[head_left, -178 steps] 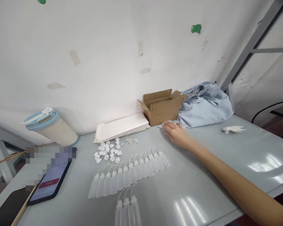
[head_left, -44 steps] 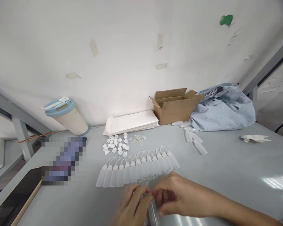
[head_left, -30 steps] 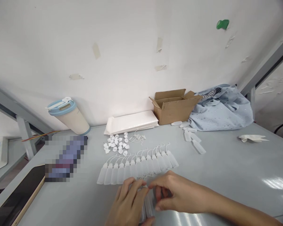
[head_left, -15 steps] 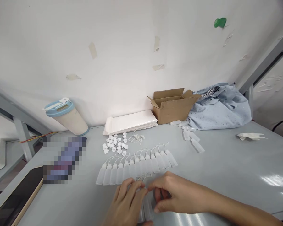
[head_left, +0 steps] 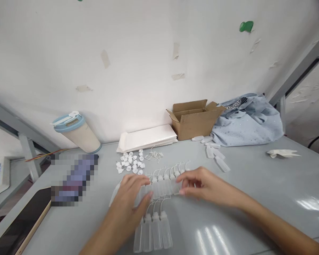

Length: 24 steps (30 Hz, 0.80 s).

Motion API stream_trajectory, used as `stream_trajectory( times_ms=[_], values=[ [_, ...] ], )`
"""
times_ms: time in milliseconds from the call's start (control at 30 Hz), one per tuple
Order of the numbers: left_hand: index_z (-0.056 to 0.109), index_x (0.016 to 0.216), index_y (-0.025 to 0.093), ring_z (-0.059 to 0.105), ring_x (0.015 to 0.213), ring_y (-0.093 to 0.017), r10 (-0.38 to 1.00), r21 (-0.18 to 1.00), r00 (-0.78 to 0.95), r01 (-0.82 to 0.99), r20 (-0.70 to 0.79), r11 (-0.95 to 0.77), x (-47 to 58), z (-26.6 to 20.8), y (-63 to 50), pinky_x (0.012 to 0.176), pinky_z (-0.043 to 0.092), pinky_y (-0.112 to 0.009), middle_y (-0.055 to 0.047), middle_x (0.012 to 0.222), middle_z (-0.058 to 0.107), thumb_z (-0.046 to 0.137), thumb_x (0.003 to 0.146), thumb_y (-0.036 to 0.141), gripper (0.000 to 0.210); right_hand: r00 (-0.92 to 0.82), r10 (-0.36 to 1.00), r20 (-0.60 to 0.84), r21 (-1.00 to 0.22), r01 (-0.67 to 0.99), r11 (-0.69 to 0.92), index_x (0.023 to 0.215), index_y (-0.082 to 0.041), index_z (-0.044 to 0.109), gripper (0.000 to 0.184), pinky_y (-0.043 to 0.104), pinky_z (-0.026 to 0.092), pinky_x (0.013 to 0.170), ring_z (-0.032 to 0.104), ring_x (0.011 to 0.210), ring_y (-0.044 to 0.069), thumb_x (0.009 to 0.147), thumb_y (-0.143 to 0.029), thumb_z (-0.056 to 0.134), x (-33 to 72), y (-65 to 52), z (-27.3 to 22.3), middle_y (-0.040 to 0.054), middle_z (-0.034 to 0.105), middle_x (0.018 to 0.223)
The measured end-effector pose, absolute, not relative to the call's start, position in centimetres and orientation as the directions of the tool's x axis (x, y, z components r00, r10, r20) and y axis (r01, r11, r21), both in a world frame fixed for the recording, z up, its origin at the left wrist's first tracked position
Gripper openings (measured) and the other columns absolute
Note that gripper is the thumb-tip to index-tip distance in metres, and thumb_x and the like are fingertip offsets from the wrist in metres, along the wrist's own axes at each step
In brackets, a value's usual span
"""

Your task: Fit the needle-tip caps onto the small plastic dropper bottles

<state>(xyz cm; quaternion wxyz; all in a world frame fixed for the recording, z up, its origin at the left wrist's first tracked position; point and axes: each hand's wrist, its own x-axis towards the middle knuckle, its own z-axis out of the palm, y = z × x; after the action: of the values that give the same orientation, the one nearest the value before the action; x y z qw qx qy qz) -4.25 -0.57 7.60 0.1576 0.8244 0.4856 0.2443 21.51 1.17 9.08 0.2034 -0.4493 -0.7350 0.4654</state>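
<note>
Tape scraps mark the white wall point(head_left: 138, 71) behind a grey tabletop point(head_left: 255, 184). Translucent, thin-tubed bottles point(head_left: 161, 187) lie in a row at the frame's centre, partly hidden, so uncountable. Below lie four front bottles point(head_left: 157, 233); right of centre, six loose bottles point(head_left: 222, 164) near one cardboard box point(head_left: 196, 125). Left hand point(head_left: 126, 203) and right hand point(head_left: 204, 184) curve their fingers over the row; whether they grip, I cannot tell.

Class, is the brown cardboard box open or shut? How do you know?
Open: the cardboard box has its flaps spread, exposing part of its inside.
</note>
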Motion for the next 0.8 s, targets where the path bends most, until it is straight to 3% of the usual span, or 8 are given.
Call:
stream_trajectory(
  times_ms=[67,133,233,333,500,667,800],
  values=[
    [0.06,0.099,0.022,0.054,0.104,-0.026,0.911,0.528,0.366,0.743,0.193,-0.41,-4.0,8.3,1.2,0.077,0.053,-0.039,-0.008,0.105,0.064,0.042,0.091,0.032,0.022,-0.422,0.906,-0.042,-0.821,0.532,0.209,0.098,-0.016,0.067,0.027,0.022,0.046,0.052,0.057,0.053,0.011,0.087,-0.038,0.056,22.8,2.4,9.0,0.0008,0.07,0.069],
    [0.061,0.099,0.021,0.053,0.105,-0.026,0.924,0.517,0.354,0.77,0.143,-0.375,-3.7,8.7,3.1,0.071,0.053,-0.036,-0.008,0.105,0.064,0.039,0.091,0.033,0.026,-0.288,0.95,0.12,-0.645,0.705,0.295,0.092,-0.019,0.068,0.025,0.023,0.047,0.052,0.058,0.052,0.012,0.088,-0.038,0.052,24.4,3.8,8.7,0.0,0.069,0.066],
    [0.061,0.099,0.018,0.052,0.106,-0.027,0.917,0.442,0.382,0.808,0.114,-0.391,-2.8,8.6,5.8,0.073,0.05,-0.035,-0.009,0.105,0.065,0.037,0.089,0.028,0.028,-0.135,0.958,0.253,-0.529,0.809,0.254,0.095,-0.015,0.067,0.024,0.032,0.049,0.064,0.063,0.067,0.02,0.086,-0.029,0.05,26.8,5.8,8.0,0.0083,0.071,0.08],
    [0.064,0.087,0.018,0.056,0.098,-0.027,0.911,0.409,0.401,0.818,0.099,-0.405,-1.5,8.1,7.8,0.078,0.047,-0.035,-0.007,0.093,0.068,0.041,0.085,0.023,0.023,-0.055,0.947,0.315,-0.447,0.872,0.199,0.093,-0.014,0.067,0.023,0.037,0.048,0.069,0.064,0.075,0.025,0.085,-0.025,0.047,28.9,7.2,7.5,0.0123,0.071,0.088],
    [0.061,0.065,0.018,0.06,0.08,-0.027,0.925,0.356,0.378,0.858,0.048,-0.369,0.7,7.2,9.0,0.06,0.041,-0.029,-0.006,0.063,0.063,0.051,0.076,0.02,0.015,-0.03,0.953,0.3,-0.358,0.923,0.142,0.092,-0.015,0.066,0.02,0.032,0.047,0.068,0.065,0.078,0.023,0.084,-0.019,0.048,30.3,7.8,7.2,0.01,0.071,0.088],
    [0.057,0.059,0.019,0.06,0.071,-0.023,0.93,0.358,0.364,0.863,0.046,-0.356,1.2,7.1,9.1,0.057,0.038,-0.028,-0.004,0.061,0.061,0.046,0.073,0.011,0.019,-0.016,0.981,0.192,-0.281,0.957,0.07,0.095,-0.017,0.067,0.02,0.027,0.045,0.063,0.066,0.076,0.021,0.083,-0.015,0.051,30.2,7.2,7.9,0.0052,0.073,0.079],
    [0.056,0.065,0.019,0.059,0.075,-0.023,0.939,0.407,0.333,0.849,0.083,-0.337,0.2,7.9,8.5,0.062,0.041,-0.029,-0.004,0.067,0.063,0.045,0.077,0.016,0.016,0.037,0.993,0.113,-0.186,0.982,-0.016,0.092,-0.018,0.067,0.019,0.026,0.04,0.054,0.066,0.072,0.022,0.082,-0.014,0.052,30.2,6.4,8.8,0.006,0.073,0.08]
  ],
)
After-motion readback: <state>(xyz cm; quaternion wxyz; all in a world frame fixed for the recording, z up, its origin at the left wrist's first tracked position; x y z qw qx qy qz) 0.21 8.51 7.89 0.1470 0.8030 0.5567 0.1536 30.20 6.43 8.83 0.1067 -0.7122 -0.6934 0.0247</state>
